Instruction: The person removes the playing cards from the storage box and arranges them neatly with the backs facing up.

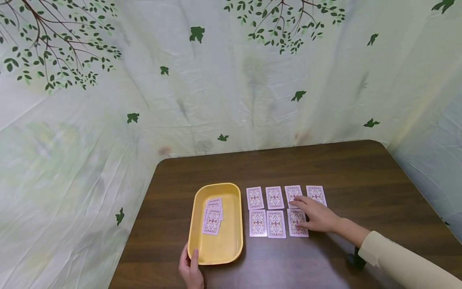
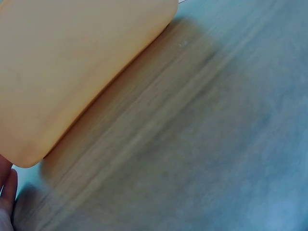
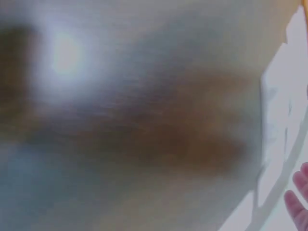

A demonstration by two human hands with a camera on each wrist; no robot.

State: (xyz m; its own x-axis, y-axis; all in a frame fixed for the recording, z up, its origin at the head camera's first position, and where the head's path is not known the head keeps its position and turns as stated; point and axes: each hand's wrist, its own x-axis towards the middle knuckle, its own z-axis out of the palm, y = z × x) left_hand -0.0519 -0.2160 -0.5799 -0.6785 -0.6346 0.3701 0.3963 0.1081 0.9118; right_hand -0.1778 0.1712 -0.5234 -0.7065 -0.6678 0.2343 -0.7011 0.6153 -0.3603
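My left hand (image 1: 191, 268) grips the near left corner of a yellow plastic tray (image 1: 237, 224), thumb up at the rim and fingers along the outer side. A few patterned purple-backed cards (image 1: 212, 221) lie overlapping inside the tray. To its right, several more cards (image 1: 258, 223) lie face down in two rows. My right hand (image 1: 317, 216) hovers with spread fingers over the right end of these rows, partly covering the near row's rightmost card (image 1: 296, 218) and overlapping two cards of the far row. In the right wrist view its fingertips (image 3: 294, 207) appear beside the pale cards (image 3: 275, 108).
Everything stands on a dark brown wooden table (image 1: 281, 164) with rounded far corners. A pale curtain (image 1: 216, 88) with printed leaves and branches hangs behind and to the left. A dark band (image 1: 356, 260) is on my right wrist, below the cream sleeve (image 1: 404, 257).
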